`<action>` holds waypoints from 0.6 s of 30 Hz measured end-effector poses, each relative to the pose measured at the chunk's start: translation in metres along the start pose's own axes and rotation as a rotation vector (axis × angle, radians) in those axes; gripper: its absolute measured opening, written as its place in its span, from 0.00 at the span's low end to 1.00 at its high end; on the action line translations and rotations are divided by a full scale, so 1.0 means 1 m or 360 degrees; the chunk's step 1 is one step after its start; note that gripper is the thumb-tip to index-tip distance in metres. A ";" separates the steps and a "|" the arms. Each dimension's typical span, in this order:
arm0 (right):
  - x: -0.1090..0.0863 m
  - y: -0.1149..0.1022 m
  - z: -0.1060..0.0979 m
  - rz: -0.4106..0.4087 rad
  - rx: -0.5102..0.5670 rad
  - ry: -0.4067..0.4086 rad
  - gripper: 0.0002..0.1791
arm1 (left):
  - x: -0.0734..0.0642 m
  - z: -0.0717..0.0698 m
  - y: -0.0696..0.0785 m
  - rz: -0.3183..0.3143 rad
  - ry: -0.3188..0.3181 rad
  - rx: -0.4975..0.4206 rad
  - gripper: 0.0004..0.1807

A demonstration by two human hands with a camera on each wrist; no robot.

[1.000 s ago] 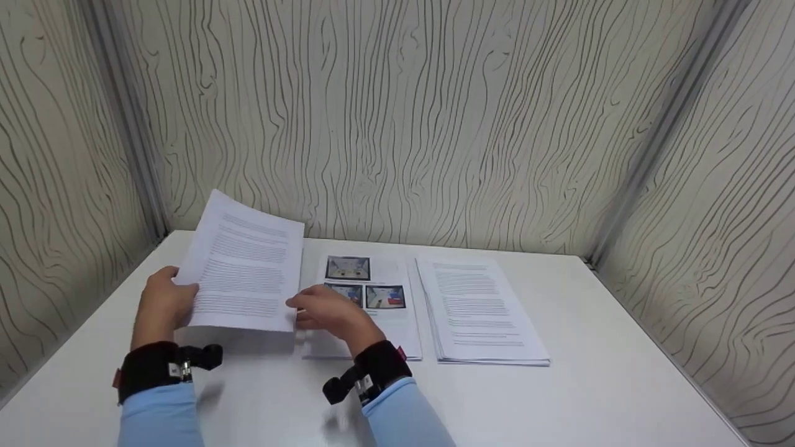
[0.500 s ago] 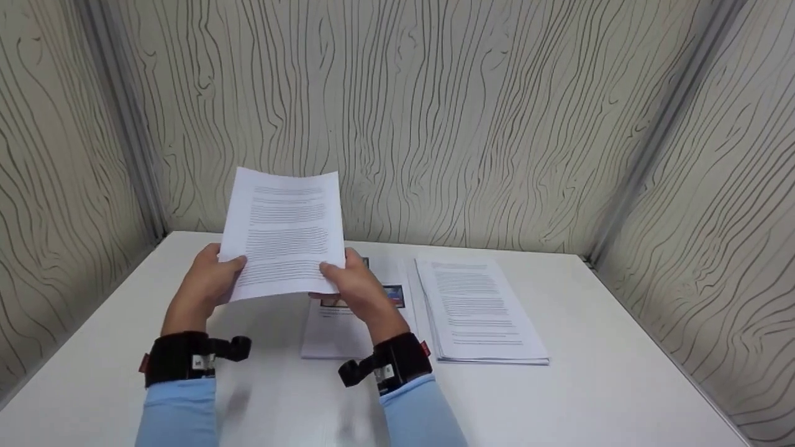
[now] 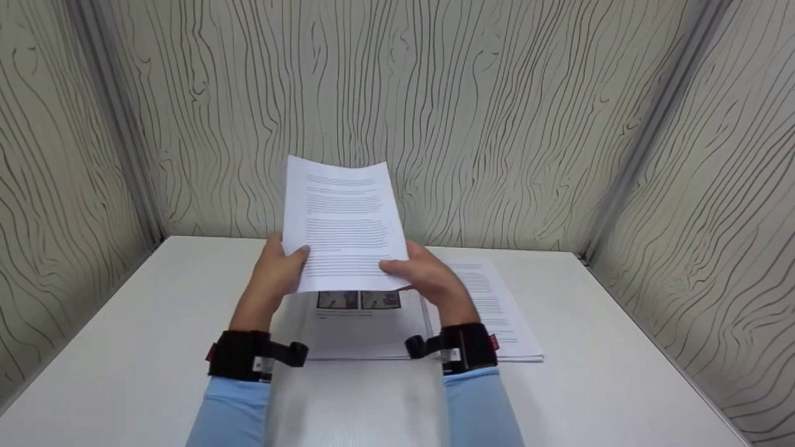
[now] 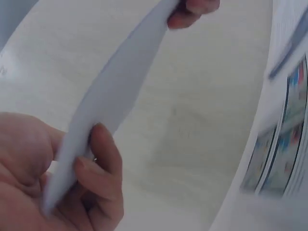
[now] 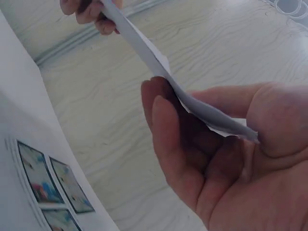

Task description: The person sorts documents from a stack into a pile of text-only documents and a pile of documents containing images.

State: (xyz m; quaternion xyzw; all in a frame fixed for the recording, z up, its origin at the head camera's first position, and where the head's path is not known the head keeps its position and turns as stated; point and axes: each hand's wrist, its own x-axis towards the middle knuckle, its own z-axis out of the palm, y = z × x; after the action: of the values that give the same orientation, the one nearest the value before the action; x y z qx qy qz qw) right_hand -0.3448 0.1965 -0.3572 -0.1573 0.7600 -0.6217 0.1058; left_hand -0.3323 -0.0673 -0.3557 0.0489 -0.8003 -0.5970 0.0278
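Note:
Both hands hold a printed sheaf of paper (image 3: 345, 230) up off the table, tilted so its text faces me and bowed slightly in the middle. The left hand (image 3: 273, 273) grips its left edge, thumb on the front and fingers behind. On the right edge, the right hand (image 3: 428, 276) does the same. In the left wrist view the paper (image 4: 120, 72) appears edge-on between thumb and curled fingers. Beneath the held sheaf lies a paper stack with pictures (image 3: 366, 335), its upper part hidden. A text-covered paper stack (image 3: 497, 304) lies to its right, partly behind the right hand.
The white table (image 3: 155, 323) carries the stacks. A wood-grain patterned wall (image 3: 435, 112) rises behind its far edge, and similar panels flank both sides. Each wrist wears a black strap (image 3: 239, 356) with a small camera arm.
The sheaf has been lifted from the left and carried right, over the picture stack. The right hand has moved from reaching at its lower right corner to gripping the right edge.

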 end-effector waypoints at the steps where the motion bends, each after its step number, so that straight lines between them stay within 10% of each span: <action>1: -0.004 0.001 -0.012 -0.0014 0.0001 -0.0024 0.31 | -0.001 0.012 0.003 0.0008 0.0006 -0.0024 0.36; 11: -0.055 0.020 -0.102 0.0162 -0.0084 0.0212 0.33 | -0.015 0.121 0.013 0.0101 -0.0085 -0.0284 0.28; 18: -0.089 0.043 -0.151 0.0263 -0.0176 0.0389 0.33 | -0.026 0.174 0.002 0.0211 -0.0254 -0.0088 0.28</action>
State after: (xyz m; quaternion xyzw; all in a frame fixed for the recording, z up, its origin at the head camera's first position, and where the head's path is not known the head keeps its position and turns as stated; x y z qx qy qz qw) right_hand -0.3210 0.3744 -0.3719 -0.0229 0.8105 -0.5827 0.0546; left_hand -0.3244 0.1020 -0.4028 -0.0526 -0.7846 -0.6177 0.0049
